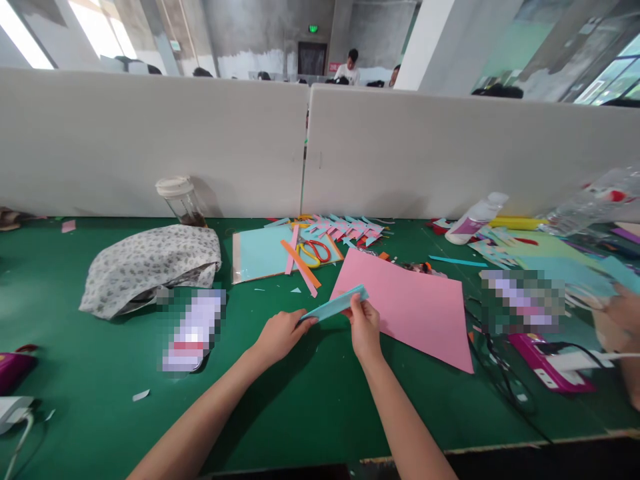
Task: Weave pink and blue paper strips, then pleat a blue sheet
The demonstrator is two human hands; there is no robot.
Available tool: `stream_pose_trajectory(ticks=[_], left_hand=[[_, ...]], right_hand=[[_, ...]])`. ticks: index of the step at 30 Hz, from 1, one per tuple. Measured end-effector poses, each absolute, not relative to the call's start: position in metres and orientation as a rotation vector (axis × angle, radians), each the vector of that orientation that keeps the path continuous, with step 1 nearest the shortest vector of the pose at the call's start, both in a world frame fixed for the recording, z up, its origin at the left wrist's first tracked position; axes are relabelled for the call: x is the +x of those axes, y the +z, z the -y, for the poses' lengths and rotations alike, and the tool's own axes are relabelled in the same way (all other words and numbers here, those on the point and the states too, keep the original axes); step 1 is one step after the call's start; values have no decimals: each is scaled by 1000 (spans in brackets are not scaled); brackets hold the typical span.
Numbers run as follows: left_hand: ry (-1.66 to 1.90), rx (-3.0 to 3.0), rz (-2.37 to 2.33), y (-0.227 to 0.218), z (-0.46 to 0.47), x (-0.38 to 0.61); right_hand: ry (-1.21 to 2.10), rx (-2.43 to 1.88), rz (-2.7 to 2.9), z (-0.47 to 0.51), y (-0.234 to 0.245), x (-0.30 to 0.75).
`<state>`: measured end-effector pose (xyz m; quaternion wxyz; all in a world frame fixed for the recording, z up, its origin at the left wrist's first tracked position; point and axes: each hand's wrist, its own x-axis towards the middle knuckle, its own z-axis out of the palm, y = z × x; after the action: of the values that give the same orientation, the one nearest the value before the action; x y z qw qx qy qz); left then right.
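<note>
Both my hands hold one light blue paper strip (334, 305) just above the green table (280, 400). My left hand (280, 335) pinches its lower left end with fingers closed. My right hand (364, 327) pinches its upper right end. The strip slants up toward the right. Under my right hand lies a large pink paper sheet (415, 307), flat on the table.
Scissors with red and yellow handles (314, 252) rest on a light blue sheet (260, 253) with orange and pink strips. Cut paper pieces (345, 228) lie by the white partition (200, 140). A patterned cloth bag (150, 267), jar (180, 199), bottle (475, 217) and another person's hand (617, 320) are around.
</note>
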<state>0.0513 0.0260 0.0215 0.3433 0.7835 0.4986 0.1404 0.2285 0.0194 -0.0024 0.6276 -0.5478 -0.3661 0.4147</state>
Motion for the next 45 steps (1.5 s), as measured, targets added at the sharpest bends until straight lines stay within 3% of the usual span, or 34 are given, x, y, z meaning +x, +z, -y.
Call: stream_pose_trajectory(ticks=[11, 19, 26, 38, 45], left_hand=[[375, 2011, -1247, 17, -25, 52], [462, 1881, -1205, 18, -29, 47], [668, 1434, -1039, 18, -39, 39], [1012, 960, -1098, 8, -57, 28], [914, 917, -965, 7, -42, 45]], right_hand=[[873, -1234, 632, -23, -1, 244], [1060, -1200, 854, -17, 8, 227], [937, -1216, 669, -25, -2, 236], [1181, -1207, 683, -23, -1, 228], [1364, -1213, 800, -17, 8, 216]])
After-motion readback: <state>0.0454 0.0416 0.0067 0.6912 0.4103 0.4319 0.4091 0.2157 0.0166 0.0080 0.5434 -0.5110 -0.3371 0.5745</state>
